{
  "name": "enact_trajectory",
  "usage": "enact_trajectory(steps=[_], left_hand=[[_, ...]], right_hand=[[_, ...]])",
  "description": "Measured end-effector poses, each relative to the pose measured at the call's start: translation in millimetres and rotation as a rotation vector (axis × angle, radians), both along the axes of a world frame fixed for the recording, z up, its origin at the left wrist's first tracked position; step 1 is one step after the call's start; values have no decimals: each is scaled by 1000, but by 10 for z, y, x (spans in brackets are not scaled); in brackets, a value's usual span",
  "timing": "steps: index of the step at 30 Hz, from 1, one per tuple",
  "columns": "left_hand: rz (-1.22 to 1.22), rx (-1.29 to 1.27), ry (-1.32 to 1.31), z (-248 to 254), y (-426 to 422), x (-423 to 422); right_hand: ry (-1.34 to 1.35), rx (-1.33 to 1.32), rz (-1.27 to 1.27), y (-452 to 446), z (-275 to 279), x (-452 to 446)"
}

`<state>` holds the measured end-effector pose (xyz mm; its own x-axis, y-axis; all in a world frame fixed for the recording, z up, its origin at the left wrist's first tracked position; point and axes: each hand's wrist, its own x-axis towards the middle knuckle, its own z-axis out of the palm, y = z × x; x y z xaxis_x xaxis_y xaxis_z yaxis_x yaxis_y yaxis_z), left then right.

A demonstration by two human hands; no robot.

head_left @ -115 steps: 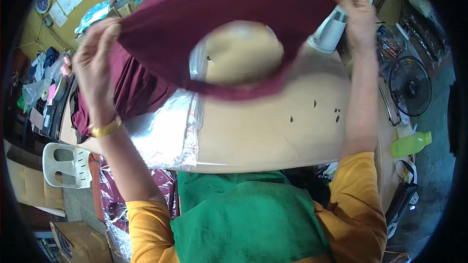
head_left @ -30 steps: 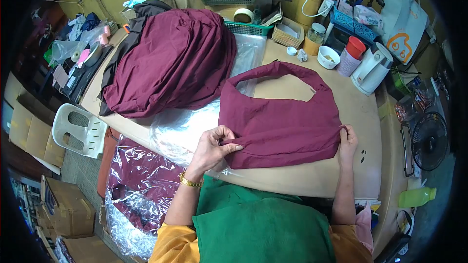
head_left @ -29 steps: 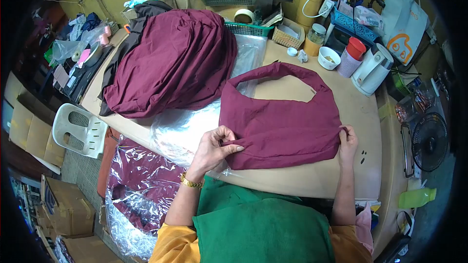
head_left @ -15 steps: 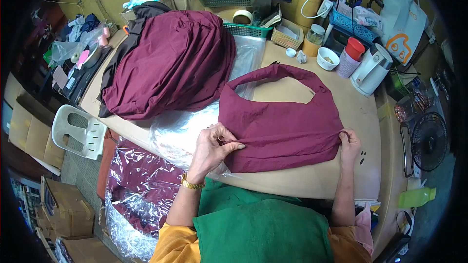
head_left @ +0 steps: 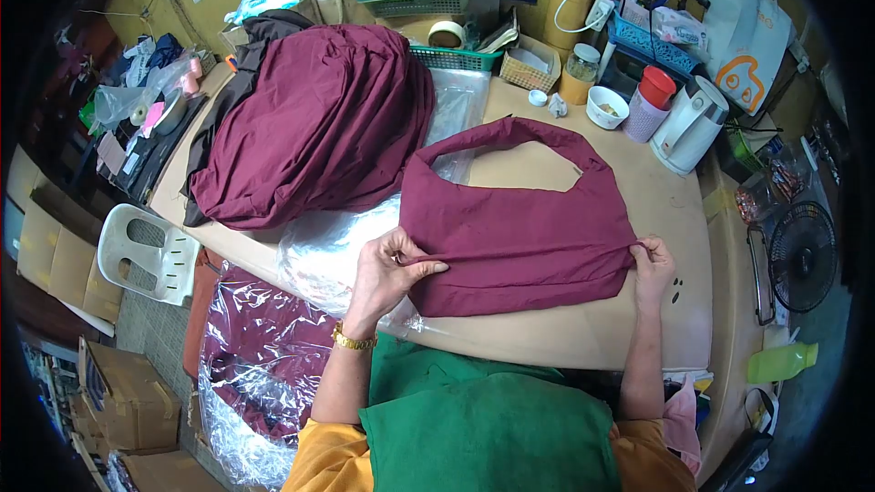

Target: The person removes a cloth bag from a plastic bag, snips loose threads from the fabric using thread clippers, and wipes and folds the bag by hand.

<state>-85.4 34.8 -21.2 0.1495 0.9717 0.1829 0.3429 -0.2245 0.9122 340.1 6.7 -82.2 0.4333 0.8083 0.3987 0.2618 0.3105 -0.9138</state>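
Note:
A maroon cloth bag [head_left: 519, 228] lies flat on the cardboard-covered table [head_left: 547, 342], its wide strap loop pointing away from me. My left hand [head_left: 390, 271] pinches the bag's left edge between thumb and fingers. On the opposite side, my right hand [head_left: 652, 266] pinches the right edge at about the same height. A fold runs across the cloth between both hands. Behind my left hand rises a large heap of maroon bags [head_left: 319, 128], with black fabric showing along its left side. Clear plastic sheets [head_left: 319, 246] lie partly under the heap and near my left wrist.
Along the back right stand a white bowl [head_left: 607, 107], a lilac cup [head_left: 645, 118], a jar [head_left: 581, 73] and a white electric kettle [head_left: 690, 128]. A clear plastic sack of maroon cloth [head_left: 264, 346] sits below the table's left edge, near a white plastic chair [head_left: 150, 251].
The bag's left edge has shifted slightly left with my left hand, and its lower edge sits a little higher. Both hands keep their pinch. The camera view has tilted slightly.

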Motion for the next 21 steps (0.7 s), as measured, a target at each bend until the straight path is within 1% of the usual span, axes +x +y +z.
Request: enact_trajectory(steps=[2,3,5,6,8,9,11,13,15,17,18,19,20,21], left_hand=[[45,20,-180,25,7,43],[43,19,-179,1,14,68],[177,171,-243,-99,65,116],[173,171,-244,-141,84,124],[249,235,-205,-213,108,135],[246,235,-205,-229,123,143],[344,402,29,-246,140,163],[345,404,28,-219,132,198],[346,407,30,-177,124,218],[287,598,116,-125,157,257],[290,593,115,-106,163,295],[226,629,106,-74,184,338],[158,668,98,-35,185,375],[102,623,144,31,144,410]], right_hand=[[-24,24,-16,7,-24,19],[-48,46,-35,1,-43,31],[-55,38,-70,28,-141,92],[-61,28,-101,31,-136,88],[-63,40,-130,40,-117,35],[-67,56,-153,49,-96,9],[-41,27,-147,48,-148,75],[-12,-2,-138,49,-94,56],[-795,-137,-387,31,108,32],[-833,-82,-430,-3,652,-444],[-805,2,-299,8,850,-725],[-770,83,-173,19,1023,-1030],[-882,45,-59,-3,1185,-1343],[-902,137,90,43,1259,-1643]])
